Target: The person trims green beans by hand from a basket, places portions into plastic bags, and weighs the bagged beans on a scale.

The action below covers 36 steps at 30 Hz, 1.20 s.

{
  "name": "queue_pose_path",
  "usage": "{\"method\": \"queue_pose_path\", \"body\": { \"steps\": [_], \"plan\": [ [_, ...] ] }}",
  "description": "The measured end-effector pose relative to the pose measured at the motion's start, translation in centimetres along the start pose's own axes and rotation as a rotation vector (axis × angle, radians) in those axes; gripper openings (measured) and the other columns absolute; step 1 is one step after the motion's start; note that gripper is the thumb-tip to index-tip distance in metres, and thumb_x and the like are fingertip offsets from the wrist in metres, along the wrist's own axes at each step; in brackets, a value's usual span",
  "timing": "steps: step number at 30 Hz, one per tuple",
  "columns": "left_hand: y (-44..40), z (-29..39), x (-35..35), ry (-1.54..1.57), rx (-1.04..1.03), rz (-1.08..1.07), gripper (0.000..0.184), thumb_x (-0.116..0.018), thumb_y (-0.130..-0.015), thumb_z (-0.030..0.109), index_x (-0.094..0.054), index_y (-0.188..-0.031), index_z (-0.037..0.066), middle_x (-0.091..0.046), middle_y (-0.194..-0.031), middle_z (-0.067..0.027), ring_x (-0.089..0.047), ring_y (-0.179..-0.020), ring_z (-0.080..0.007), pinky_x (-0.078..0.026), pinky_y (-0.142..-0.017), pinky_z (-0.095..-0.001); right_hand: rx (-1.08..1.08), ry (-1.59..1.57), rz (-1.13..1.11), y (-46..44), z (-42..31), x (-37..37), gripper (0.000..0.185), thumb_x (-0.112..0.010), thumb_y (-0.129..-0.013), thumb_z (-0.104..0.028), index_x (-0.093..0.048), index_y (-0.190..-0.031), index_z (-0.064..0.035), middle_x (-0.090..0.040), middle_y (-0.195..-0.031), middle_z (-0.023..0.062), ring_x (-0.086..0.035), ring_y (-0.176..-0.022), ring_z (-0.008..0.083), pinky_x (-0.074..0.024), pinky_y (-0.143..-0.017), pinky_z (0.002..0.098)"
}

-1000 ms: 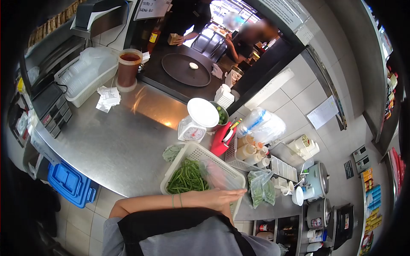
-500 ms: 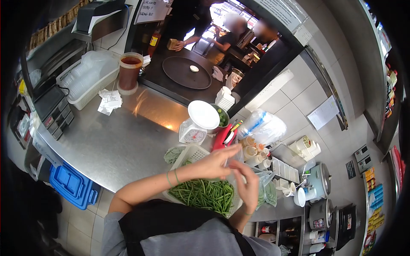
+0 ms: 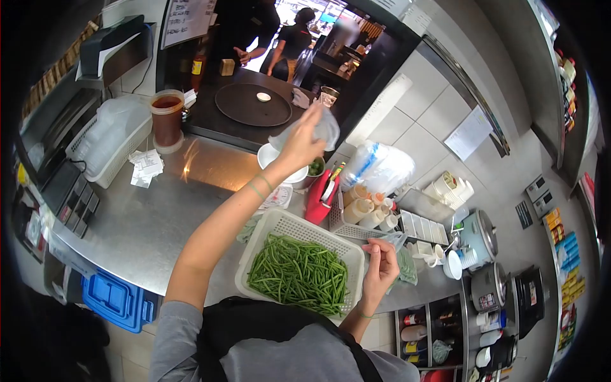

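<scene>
My left hand (image 3: 304, 143) is raised over the kitchen scale (image 3: 278, 196), closed on a translucent plastic bag (image 3: 327, 129) that spreads out around its fingers. The bag hides part of the white bowl-like pan (image 3: 268, 155) on the scale. My right hand (image 3: 380, 266) is held beside the right rim of a white perforated basket (image 3: 254, 245). Its thumb and fingers are pinched together; whether anything is between them cannot be made out. Cut green beans (image 3: 298, 275) fill the basket. Behind the right hand lies a clear bag with green contents (image 3: 407, 264).
Beyond the basket are a red holder (image 3: 320, 200) and a caddy of squeeze bottles (image 3: 358, 213). A sauce tub (image 3: 167, 121) and paper slips (image 3: 146, 167) sit on the steel counter (image 3: 137, 216). A round tray (image 3: 245, 111) lies at the pass window, with people beyond.
My hands were close together above the basket and have moved apart. The left one has gone forward over the scale with the plastic bag; the right one has come down beside the basket.
</scene>
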<state>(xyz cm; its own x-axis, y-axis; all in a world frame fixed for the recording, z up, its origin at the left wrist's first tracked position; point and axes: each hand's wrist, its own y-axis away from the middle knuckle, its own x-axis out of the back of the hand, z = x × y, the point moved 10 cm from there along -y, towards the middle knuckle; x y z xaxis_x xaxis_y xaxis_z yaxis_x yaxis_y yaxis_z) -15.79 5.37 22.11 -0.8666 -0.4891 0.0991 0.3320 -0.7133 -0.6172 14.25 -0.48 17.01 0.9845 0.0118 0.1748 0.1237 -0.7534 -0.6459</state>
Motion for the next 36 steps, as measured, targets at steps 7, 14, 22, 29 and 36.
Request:
{"method": "queue_pose_path", "body": {
  "steps": [7,14,22,29,36],
  "plan": [
    [9.5,-7.6,-0.4,-0.281,-0.024,0.012,0.063,-0.058,-0.073,-0.001,-0.04,-0.133,0.003,-0.03,-0.142,-0.0179,-0.059,-0.073,-0.021,-0.05,-0.06,-0.0312,-0.056,-0.019,-0.02,0.6,2.3,-0.5,0.009,-0.054,-0.088,-0.002,-0.061,-0.09,0.0042,-0.06,-0.087,0.0091,-0.06,-0.074,0.0128,-0.0462,-0.069,0.0241],
    [16.2,-1.1,-4.7,-0.719,-0.36,-0.062,0.032,-0.067,-0.076,0.018,-0.058,-0.104,0.006,-0.051,-0.106,-0.0113,-0.052,-0.086,-0.0267,-0.045,-0.076,-0.0404,-0.1,0.343,-0.193,0.4,11.4,-4.2,0.012,-0.055,-0.087,-0.007,-0.061,-0.091,0.0021,-0.063,-0.079,0.0138,-0.064,-0.068,0.0208,-0.0495,-0.063,0.0299],
    [23.1,-18.4,-13.2,-0.584,0.179,-0.704,0.048,-0.052,-0.086,0.041,-0.055,-0.11,0.0,-0.056,-0.107,-0.0176,-0.048,-0.106,-0.0357,-0.042,-0.089,-0.0453,-0.243,0.41,-0.291,4.4,23.3,-5.3,0.015,-0.058,-0.085,-0.013,-0.062,-0.085,0.0017,-0.06,-0.067,0.0178,-0.062,-0.059,0.0262,-0.0457,-0.056,0.0335],
    [25.1,-16.5,-18.4,-0.559,0.243,-0.88,0.093,-0.054,-0.07,0.073,-0.05,-0.114,-0.009,-0.044,-0.122,-0.025,-0.044,-0.112,-0.0369,-0.033,-0.096,-0.0468,-0.265,0.4,-0.271,4.1,21.9,-5.7,0.017,-0.057,-0.087,-0.013,-0.061,-0.086,0.0027,-0.062,-0.069,0.0159,-0.063,-0.061,0.0238,-0.0469,-0.058,0.0323],
    [27.2,-14.8,-19.9,-0.632,0.242,-0.969,0.095,-0.067,-0.056,0.072,-0.051,-0.105,-0.008,-0.052,-0.106,-0.0223,-0.046,-0.106,-0.0365,-0.036,-0.09,-0.0474,-0.302,0.324,-0.232,3.5,21.1,-5.5,0.017,-0.057,-0.087,-0.013,-0.061,-0.086,0.0026,-0.063,-0.071,0.0148,-0.063,-0.063,0.0217,-0.0472,-0.059,0.0308]
  ]
}}
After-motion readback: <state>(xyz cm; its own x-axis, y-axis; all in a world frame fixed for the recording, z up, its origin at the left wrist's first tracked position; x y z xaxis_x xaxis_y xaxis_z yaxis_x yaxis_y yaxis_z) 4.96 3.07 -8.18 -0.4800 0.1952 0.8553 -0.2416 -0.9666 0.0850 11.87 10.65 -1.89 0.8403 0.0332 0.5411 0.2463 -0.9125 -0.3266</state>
